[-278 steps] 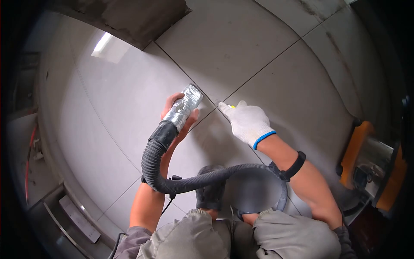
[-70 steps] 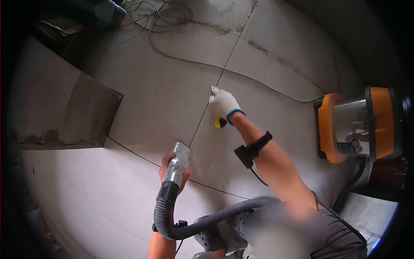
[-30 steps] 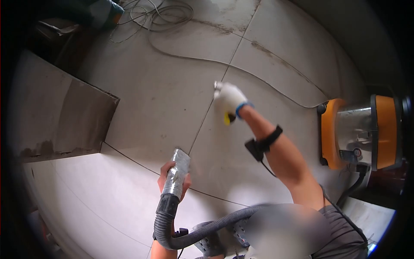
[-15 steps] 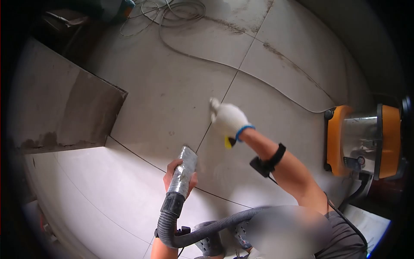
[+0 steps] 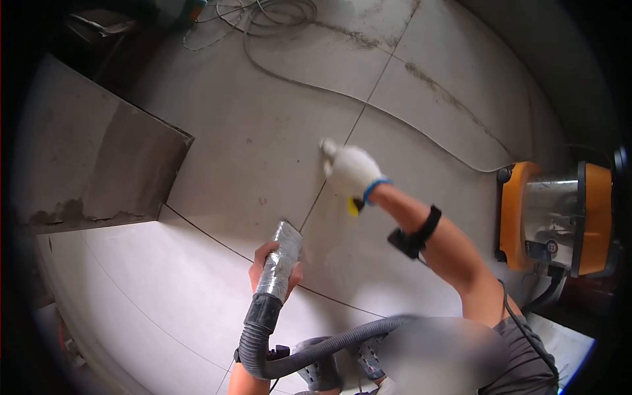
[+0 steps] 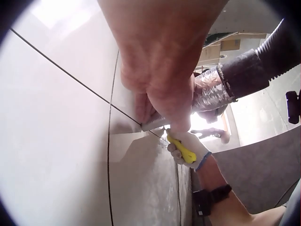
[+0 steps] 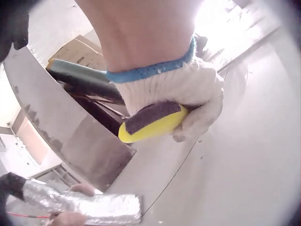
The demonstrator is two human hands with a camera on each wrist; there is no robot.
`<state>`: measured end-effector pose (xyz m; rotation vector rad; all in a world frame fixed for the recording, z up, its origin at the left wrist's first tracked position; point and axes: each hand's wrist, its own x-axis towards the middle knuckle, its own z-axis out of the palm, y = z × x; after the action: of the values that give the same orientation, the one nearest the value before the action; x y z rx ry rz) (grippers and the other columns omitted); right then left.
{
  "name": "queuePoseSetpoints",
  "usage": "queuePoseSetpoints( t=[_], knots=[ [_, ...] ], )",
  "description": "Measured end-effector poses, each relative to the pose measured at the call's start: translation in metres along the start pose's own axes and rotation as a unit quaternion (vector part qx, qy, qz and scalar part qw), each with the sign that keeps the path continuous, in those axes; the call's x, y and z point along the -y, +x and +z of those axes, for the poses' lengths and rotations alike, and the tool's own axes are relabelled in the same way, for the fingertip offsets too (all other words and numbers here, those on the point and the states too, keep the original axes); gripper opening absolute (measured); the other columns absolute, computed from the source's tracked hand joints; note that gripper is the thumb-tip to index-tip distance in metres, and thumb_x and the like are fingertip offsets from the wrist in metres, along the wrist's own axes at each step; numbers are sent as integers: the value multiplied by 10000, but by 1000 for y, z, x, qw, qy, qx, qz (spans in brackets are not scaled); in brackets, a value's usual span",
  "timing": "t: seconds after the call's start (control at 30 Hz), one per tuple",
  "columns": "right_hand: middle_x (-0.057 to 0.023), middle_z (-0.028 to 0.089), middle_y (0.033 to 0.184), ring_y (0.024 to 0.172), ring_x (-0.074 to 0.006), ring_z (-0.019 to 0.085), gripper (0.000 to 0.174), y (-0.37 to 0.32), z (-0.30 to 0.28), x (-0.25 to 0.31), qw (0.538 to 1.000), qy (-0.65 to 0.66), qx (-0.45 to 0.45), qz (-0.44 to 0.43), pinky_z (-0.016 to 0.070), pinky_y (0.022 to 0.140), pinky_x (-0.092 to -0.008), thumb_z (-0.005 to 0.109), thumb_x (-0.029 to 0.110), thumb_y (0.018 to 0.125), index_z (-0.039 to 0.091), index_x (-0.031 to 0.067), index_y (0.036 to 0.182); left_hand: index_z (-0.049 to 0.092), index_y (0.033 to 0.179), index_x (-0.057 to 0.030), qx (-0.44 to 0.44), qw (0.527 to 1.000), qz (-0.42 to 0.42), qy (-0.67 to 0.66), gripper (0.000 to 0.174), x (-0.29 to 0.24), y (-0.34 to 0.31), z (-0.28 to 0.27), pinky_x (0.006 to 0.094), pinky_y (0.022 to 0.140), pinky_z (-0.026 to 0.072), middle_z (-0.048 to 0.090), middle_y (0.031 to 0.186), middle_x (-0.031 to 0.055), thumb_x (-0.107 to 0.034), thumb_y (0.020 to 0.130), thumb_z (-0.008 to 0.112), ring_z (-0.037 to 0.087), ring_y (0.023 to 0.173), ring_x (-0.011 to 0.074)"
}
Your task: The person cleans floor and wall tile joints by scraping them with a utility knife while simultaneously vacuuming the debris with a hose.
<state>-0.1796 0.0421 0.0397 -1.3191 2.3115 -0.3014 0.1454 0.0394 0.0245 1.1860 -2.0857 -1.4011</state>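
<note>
At the far left of the head view, a grey slab-sided block point(image 5: 108, 155) is seen, its lower edge stained and broken. To its right, a foil-wrapped nozzle point(image 5: 279, 257) is gripped by the left hand point(image 6: 160, 89), which is bare; thumb and fingers are curled round opposite sides, and the palm is hidden beneath. The foil is silvery and crinkled, and the nozzle's flattened end is held low at a dark floor joint point(image 5: 321, 191). Behind it, a ribbed black hose point(image 5: 342, 339) is bent past 2 dark shoes point(image 5: 319, 368) and lost behind a blurred patch.

Farther right, a yellow-handled tool point(image 7: 153, 123) is held above the same joint, beyond the nozzle, by the right hand point(image 5: 354, 172), gloved in white with a blue cuff. Its rounded handle, inlaid with a dark strip, is clasped by curled fingers; its tip is too small and blurred for contact with the floor to be told.

At the far right, an orange vacuum cleaner point(image 5: 520, 214) is stood on the floor. Its shiny metal drum point(image 5: 550, 197) is closed in, so its contents cannot be seen.
</note>
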Motion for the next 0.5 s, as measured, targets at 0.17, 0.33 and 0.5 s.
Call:
queuePoseSetpoints(
  t=[0.17, 0.33, 0.5],
  knots=[
    [-262, 770, 1045, 972, -458, 748, 358, 73, -39, -32, 996, 50, -32, 60, 607, 882, -535, 553, 222, 1005, 686, 23, 1272, 519, 1407, -78, 22, 1000, -9, 15, 774, -1, 0, -4, 414, 930, 601, 730, 1132, 196, -270, 786, 940, 737, 997, 292],
    [-254, 774, 1047, 974, -477, 746, 363, -23, 7, 7, 999, -5, 42, -10, 597, 895, -564, 575, 222, 984, 659, 30, 1281, 476, 1439, -90, 41, 998, -44, 14, 828, -4, 0, -6, 432, 948, 599, 712, 1187, 205, -322, 810, 962, 728, 1045, 305],
    [-260, 776, 1119, 1014, -454, 756, 357, 41, -33, -6, 997, 19, 1, 70, 609, 890, -548, 595, 216, 958, 703, 14, 1232, 470, 1445, -108, 45, 998, -25, 21, 855, -7, 2, -6, 452, 973, 594, 714, 1216, 215, -352, 802, 978, 731, 1079, 327]
  ],
)
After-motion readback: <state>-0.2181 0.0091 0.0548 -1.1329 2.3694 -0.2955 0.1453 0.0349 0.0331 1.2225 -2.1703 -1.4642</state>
